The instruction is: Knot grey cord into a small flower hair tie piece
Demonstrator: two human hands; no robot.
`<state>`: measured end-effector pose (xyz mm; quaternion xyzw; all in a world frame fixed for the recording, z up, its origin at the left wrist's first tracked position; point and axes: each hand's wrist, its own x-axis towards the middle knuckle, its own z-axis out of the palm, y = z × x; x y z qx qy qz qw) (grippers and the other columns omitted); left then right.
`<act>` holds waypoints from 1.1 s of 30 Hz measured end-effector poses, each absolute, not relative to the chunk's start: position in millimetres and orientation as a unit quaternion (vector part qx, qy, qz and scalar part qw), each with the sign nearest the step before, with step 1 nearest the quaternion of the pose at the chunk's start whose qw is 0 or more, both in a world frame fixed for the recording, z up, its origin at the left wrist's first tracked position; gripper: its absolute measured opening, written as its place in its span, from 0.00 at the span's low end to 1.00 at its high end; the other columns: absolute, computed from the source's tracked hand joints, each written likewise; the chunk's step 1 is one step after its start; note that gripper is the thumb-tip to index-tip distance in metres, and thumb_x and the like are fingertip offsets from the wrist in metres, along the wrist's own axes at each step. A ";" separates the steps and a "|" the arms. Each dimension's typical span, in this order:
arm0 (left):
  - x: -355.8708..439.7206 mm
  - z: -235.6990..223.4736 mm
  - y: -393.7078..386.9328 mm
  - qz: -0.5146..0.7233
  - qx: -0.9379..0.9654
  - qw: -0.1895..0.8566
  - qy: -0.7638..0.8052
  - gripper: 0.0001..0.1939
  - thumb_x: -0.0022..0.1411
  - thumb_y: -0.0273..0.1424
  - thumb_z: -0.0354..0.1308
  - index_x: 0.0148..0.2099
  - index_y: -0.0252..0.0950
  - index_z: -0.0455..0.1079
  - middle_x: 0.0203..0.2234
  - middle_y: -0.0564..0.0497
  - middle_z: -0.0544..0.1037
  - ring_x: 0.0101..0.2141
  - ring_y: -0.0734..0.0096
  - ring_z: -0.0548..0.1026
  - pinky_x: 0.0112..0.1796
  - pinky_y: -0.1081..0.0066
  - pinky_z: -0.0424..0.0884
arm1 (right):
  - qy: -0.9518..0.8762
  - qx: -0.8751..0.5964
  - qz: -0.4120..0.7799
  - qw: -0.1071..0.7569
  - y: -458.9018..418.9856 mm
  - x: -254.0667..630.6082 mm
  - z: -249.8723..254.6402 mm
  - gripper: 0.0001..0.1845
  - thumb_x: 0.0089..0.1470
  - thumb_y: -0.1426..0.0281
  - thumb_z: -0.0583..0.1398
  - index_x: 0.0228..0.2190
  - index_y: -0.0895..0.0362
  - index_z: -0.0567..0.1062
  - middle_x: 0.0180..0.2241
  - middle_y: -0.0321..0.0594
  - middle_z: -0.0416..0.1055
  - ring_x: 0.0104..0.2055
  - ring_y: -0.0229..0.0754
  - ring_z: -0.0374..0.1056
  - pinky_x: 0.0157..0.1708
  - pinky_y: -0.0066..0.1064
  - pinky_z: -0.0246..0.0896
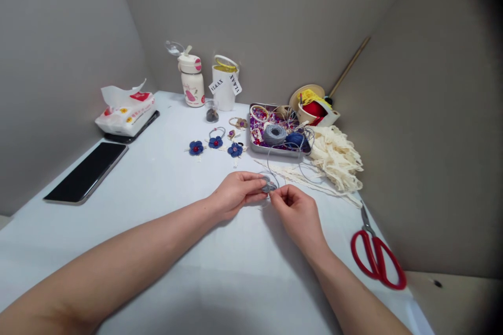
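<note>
Between the thumb and fingers of my left hand (pixel 239 193) is a small round grey crochet piece (pixel 269 185). My right hand (pixel 296 212) is closed in a pinch at the piece's lower right edge; what lies between its fingertips is too small to make out. Grey yarn loops up from the piece toward a grey yarn ball (pixel 274 134) in a metal tin (pixel 275 152). A dark blue yarn ball (pixel 294 140) sits beside it among purple and red beads. Blue fabric-like flowers (pixel 234 149) with bead centres lie beyond my left hand.
Cream lace trim (pixel 338 159) is heaped at the right, with red-handled scissors (pixel 378 259) near the table's right edge. A phone (pixel 88 172) and a tissue pack (pixel 128 115) lie left. A bottle (pixel 192 86) and a white canister (pixel 225 86) stand at the back.
</note>
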<state>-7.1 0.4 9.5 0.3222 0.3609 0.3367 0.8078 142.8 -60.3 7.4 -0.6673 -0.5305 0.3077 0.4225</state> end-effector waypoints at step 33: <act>-11.2 11.3 4.8 0.325 0.325 0.815 0.352 0.09 0.55 0.28 0.65 0.39 0.28 0.75 0.38 0.41 0.79 0.37 0.71 0.77 0.42 0.73 0.73 | -0.539 -0.661 0.315 0.416 -60.4 143.7 8.1 0.11 0.50 0.64 0.61 0.23 0.57 0.70 0.20 0.32 0.65 0.22 0.35 0.57 0.24 0.26 0.50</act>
